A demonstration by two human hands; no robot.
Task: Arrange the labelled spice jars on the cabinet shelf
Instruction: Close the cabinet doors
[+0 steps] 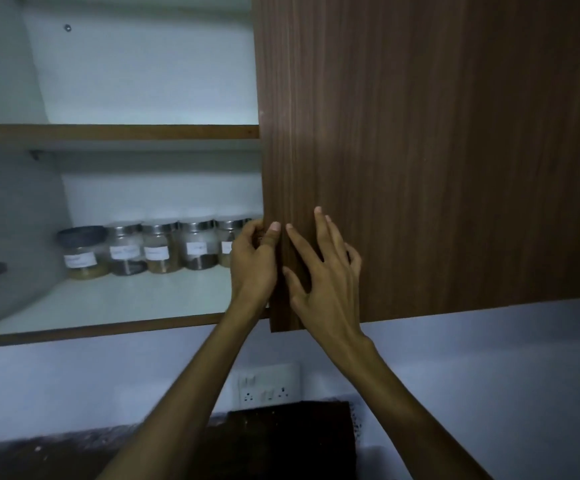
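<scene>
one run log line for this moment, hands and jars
left hand: grips door edge | right hand: flat on cabinet door | spice jars: row on lower shelf

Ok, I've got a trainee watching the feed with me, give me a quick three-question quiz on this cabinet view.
1. True or false: the spice jars stand on the upper shelf.
2. Which part of the cabinet door does the left hand grip?
A. its left edge
B. its bottom corner
C. a handle
3. Fill in: the right hand lies with fingers spread on the door's ____ face.

Key: 1 false, they stand in a row on the lower shelf; 2 A; 3 front.
</scene>
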